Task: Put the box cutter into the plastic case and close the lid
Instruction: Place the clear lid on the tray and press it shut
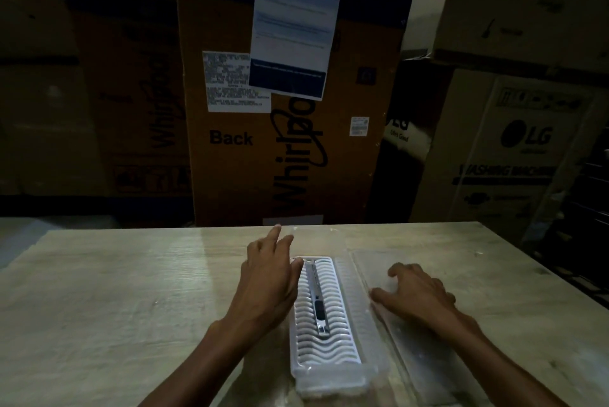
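Boxes: we face a wall of big cardboard cartons; the middle Whirlpool carton (290, 103) carries a blue-and-white printed sheet (293, 27). An LG washing-machine carton (514, 149) stands at the right.
Table: pale wood-grain table (115, 301) in dim light, and our work sits on it toward the near edge.
Case: the clear plastic case (333, 370) lies lengthwise away from us, open, with a white wavy insert in its tray.
Lid: the transparent lid (425, 357) lies flat on the table, folded out just right of the tray.
Left hand: our left hand (267, 278) sits at the tray's left rim, fingers spread loose and holding nothing, thumb touching the far-left corner of the insert.
Right hand: our right hand (418, 294) rests palm-down on the lid, fingers spread and curled a little; we see nothing gripped.
Cutter: the silver box cutter (317, 298) with a dark slider lies inside the tray on the insert, along its length and nearer the left side.
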A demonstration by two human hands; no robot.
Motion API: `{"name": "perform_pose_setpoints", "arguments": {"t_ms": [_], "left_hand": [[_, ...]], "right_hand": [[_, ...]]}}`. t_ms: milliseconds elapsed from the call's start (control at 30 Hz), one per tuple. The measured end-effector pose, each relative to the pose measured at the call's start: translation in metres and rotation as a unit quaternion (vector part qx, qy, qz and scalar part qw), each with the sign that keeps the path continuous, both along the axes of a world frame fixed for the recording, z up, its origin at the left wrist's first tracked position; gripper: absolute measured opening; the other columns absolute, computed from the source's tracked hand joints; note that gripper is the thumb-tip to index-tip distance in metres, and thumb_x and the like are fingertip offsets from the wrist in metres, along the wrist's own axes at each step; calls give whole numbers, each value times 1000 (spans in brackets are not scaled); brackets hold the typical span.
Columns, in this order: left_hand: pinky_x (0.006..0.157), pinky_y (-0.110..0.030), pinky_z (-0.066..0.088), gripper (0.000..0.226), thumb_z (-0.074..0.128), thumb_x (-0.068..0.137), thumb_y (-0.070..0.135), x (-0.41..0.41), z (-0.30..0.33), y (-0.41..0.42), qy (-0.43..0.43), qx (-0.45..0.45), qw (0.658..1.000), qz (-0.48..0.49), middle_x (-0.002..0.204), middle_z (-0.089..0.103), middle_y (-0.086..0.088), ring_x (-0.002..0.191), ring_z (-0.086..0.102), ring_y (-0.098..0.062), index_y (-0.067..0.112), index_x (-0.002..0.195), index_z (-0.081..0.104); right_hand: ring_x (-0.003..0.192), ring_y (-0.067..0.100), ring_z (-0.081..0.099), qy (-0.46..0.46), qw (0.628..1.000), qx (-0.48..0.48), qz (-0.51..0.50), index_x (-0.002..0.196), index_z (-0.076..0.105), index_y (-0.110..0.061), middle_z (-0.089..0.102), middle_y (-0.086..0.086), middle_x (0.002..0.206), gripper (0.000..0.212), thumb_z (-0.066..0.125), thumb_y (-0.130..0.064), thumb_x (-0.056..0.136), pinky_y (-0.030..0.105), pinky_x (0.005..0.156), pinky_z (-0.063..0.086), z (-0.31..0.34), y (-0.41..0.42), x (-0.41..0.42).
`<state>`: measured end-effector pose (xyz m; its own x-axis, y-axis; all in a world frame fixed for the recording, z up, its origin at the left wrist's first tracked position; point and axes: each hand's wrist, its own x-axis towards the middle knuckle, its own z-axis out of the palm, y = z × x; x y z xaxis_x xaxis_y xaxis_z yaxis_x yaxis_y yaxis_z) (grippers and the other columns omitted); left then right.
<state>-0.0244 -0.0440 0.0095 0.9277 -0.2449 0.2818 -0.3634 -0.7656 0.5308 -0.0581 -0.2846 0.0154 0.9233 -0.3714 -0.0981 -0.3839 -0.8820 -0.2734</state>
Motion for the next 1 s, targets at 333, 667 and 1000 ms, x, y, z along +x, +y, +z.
{"name": "perform_pose_setpoints", "arguments": {"t_ms": [333, 667, 1000], "left_hand": [[90, -52, 56, 42, 38, 103, 36, 11, 14, -12, 119, -279, 952, 43, 99, 69, -18, 92, 66, -31, 5, 96, 65], [94, -51, 56, 44, 45, 100, 41, 14, 20, -16, 159, -286, 943, 56, 122, 68, -16, 108, 66, -30, 7, 120, 64], [105, -43, 46, 53, 62, 94, 21, 13, 19, -18, 153, -262, 950, 72, 149, 50, -14, 134, 51, -31, 7, 142, 46]], "right_hand": [[118, 25, 59, -89, 994, 16, 67, 137, 49, -25, 55, 5, 144, 73, 51, -73, 82, 40, 91, 49, 51, 47, 23], [123, 31, 51, -42, 992, -54, 104, 134, 51, -23, 53, 6, 141, 77, 48, -75, 78, 45, 94, 48, 28, 90, 33], [109, 20, 58, -103, 988, -19, 113, 124, 57, -26, 56, 1, 133, 53, 62, -59, 84, 36, 87, 52, 28, 71, 33]]}}
